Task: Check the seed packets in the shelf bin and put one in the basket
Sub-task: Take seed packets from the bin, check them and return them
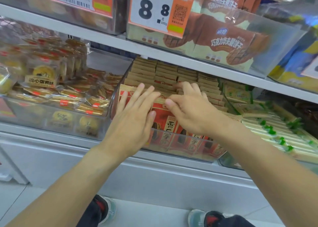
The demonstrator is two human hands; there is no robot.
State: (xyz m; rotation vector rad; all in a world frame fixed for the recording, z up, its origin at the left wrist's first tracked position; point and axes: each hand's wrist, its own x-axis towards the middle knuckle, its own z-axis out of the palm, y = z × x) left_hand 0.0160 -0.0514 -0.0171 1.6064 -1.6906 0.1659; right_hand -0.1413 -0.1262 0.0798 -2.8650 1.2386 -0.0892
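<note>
Seed packets, red and kraft-brown, printed with dark seeds and large characters, stand upright in tight rows inside a clear shelf bin on the middle shelf. Left hand: fingers straight and spread, laid flat against the front packets at the bin's left side, gripping nothing. Right hand: fingers curled down among the packet tops, thumb and forefinger near the upper edge of a front packet; whether they actually pinch it cannot be told. Step in hand, by judgement: riffling and checking, no packet yet lifted out. Basket: not in view. Adjacent stock: clear bin of yolk pastries to the left, green-and-cream packets to the right, chocolate wafer boxes on the shelf above behind a price card reading 8.8. Risks, by judgement: rows packed this close may give up two packets on one pull, or tip forward over the low front wall if the flat hand lifts away; a thin top edge held by fingertips alone could slip; with the basket unseen, the carry down could miss it.
</note>
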